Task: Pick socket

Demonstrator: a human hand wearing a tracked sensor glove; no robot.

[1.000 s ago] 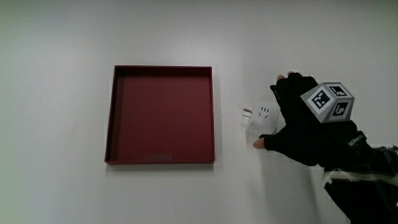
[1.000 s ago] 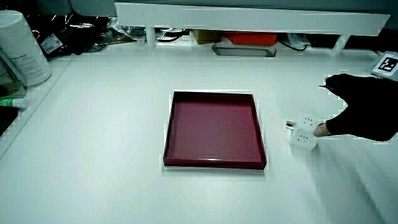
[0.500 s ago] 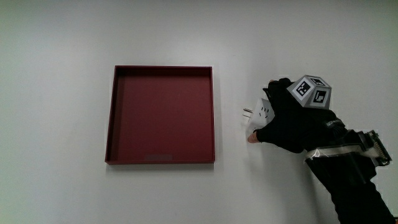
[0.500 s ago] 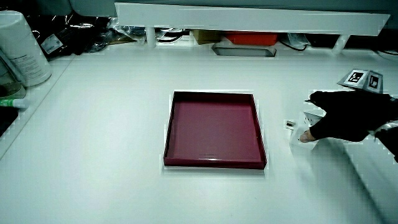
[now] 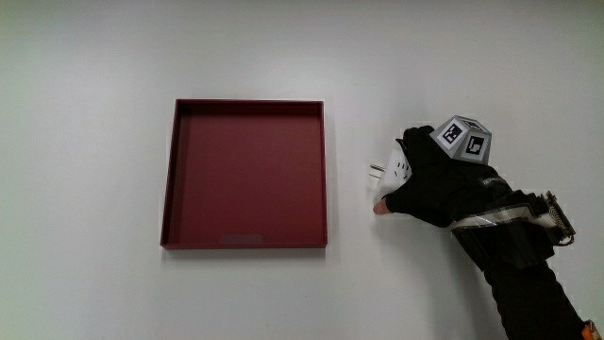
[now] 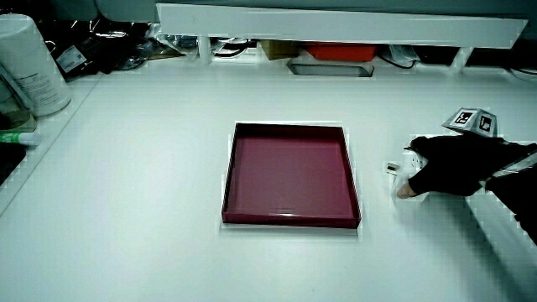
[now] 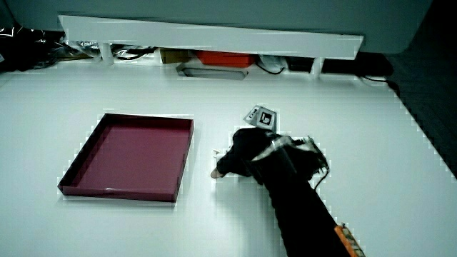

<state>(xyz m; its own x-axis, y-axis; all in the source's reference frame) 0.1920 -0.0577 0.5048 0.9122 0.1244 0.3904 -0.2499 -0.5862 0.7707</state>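
Note:
A small white cube socket [image 5: 394, 171] with metal prongs lies on the white table beside the dark red tray [image 5: 185, 242]. The gloved hand [image 5: 429, 179] lies over it with its fingers curled around the cube, so only the socket's tray-side face and prongs show in the main view. In both side views the hand [image 6: 449, 164] [image 7: 243, 155] covers nearly all of the socket [image 6: 409, 159], which rests on the table. The tray [image 6: 289, 220] [image 7: 114, 190] has nothing in it.
A low white partition [image 6: 336, 21] [image 7: 207, 36] runs along the table's edge farthest from the person, with cables and an orange-red item under it. A pale canister [image 6: 29, 63] stands at the table's corner.
The hand has moved toward the tray over the socket and closed its fingers around it. The socket has stayed on the table.

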